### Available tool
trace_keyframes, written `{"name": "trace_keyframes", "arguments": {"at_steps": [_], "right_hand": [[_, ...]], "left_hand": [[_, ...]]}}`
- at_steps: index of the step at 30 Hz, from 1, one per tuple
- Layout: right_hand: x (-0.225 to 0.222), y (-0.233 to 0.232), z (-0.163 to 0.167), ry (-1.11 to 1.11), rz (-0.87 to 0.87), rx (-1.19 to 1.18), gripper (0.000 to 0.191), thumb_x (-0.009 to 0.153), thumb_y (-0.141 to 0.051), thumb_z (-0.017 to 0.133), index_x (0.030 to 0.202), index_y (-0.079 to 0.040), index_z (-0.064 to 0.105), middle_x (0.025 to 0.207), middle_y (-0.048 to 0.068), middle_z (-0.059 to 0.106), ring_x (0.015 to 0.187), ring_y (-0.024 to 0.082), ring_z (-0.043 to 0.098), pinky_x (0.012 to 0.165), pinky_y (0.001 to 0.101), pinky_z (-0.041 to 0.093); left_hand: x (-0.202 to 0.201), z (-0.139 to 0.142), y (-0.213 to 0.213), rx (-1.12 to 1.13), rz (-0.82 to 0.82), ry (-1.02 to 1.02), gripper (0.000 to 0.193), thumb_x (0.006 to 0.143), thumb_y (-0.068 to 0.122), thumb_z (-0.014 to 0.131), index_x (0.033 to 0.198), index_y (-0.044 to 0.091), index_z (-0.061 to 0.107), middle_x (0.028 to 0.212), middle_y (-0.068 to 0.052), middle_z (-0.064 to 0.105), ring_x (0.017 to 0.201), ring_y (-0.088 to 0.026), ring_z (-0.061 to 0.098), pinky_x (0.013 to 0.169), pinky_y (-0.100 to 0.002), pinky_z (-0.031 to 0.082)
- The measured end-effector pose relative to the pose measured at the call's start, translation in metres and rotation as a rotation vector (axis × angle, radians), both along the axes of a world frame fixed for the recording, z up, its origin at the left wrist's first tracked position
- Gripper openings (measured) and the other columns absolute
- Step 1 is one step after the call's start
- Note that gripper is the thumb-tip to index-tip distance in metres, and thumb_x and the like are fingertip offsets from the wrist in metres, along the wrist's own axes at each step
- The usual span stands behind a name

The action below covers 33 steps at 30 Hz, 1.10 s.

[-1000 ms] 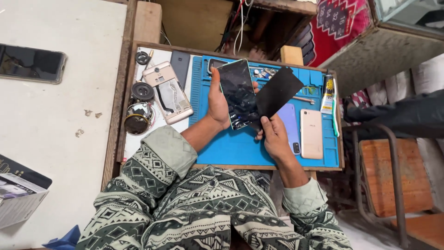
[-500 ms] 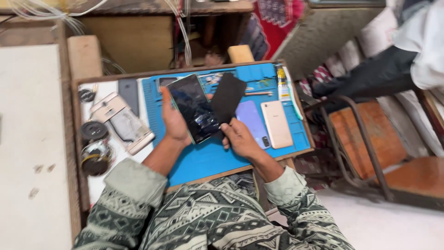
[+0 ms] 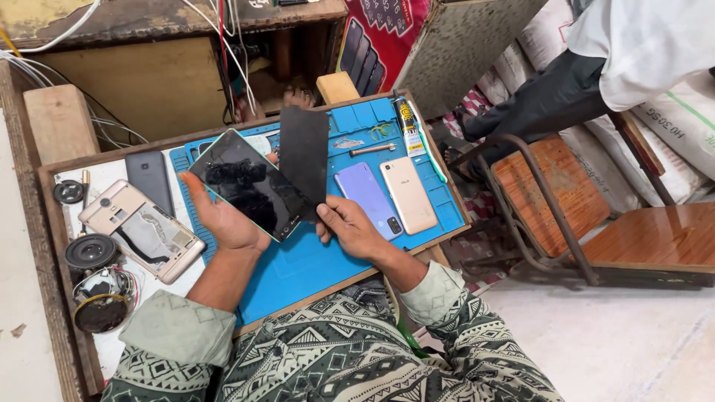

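**Both hands on a phone screen and a black sheet**

The left hand (image 3: 227,219) is wrapped round the lower left edge of the screen (image 3: 249,182), thumb over the glass, the other fingers hidden beneath it. The right hand (image 3: 350,227) pinches the bottom corner of the black sheet (image 3: 304,152), thumb on top; its fingertips are out of sight behind the sheet and the screen's corner. The screen is tilted, dark and glossy, held above the blue mat (image 3: 313,260). The sheet stands nearly upright, and its lower end overlaps the screen's right corner; whether the two are joined there is hard to tell.

Just right of the right hand, a purple phone (image 3: 367,197) and a gold phone (image 3: 408,193) lie side by side on the mat. A glue tube (image 3: 407,117) rests near the mat's far edge. Left of the mat lie an opened phone back (image 3: 141,231), a dark phone (image 3: 149,179) and two round speakers (image 3: 91,253). Another person's dark trouser leg (image 3: 551,97) is cut off at the upper right
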State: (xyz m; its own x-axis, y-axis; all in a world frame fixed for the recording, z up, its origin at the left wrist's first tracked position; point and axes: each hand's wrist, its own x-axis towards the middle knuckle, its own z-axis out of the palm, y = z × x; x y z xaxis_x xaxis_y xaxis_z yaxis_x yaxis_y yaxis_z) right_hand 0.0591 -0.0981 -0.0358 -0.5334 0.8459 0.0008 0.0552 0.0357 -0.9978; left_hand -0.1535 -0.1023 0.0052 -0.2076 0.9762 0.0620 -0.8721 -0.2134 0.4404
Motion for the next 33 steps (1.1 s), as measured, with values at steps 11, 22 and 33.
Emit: {"name": "trace_keyframes", "arguments": {"at_steps": [11,22,33], "right_hand": [[-0.008,-0.003,-0.005,-0.056,-0.066,0.007,0.031,0.109,-0.029,0.046,0.103,-0.004,0.062,0.08,0.001,0.058,0.067,0.008,0.06,0.062,0.0242,0.054],[-0.015,0.002,-0.017,-0.03,-0.095,-0.053,0.032,0.106,-0.028,0.057,0.085,-0.004,0.059,0.071,0.004,0.062,0.064,0.012,0.064,0.061,0.0267,0.054],[-0.013,-0.002,-0.015,0.014,-0.011,-0.105,0.031,0.107,-0.02,0.058,0.082,-0.001,0.059,0.073,0.008,0.066,0.068,0.018,0.069,0.065,0.0302,0.058]], "left_hand": [[0.002,-0.014,0.003,-0.038,-0.015,-0.005,0.057,0.096,0.051,0.059,0.126,0.002,0.064,0.115,-0.021,0.072,0.1,-0.028,0.069,0.093,-0.041,0.056],[-0.005,-0.028,0.006,-0.081,-0.134,-0.13,0.055,0.097,0.044,0.062,0.12,-0.005,0.067,0.106,-0.016,0.073,0.094,-0.028,0.071,0.09,-0.041,0.058],[-0.01,-0.027,0.0,0.052,-0.279,-0.157,0.053,0.1,0.045,0.059,0.119,-0.004,0.068,0.106,-0.017,0.073,0.092,-0.026,0.072,0.087,-0.04,0.06]]}}
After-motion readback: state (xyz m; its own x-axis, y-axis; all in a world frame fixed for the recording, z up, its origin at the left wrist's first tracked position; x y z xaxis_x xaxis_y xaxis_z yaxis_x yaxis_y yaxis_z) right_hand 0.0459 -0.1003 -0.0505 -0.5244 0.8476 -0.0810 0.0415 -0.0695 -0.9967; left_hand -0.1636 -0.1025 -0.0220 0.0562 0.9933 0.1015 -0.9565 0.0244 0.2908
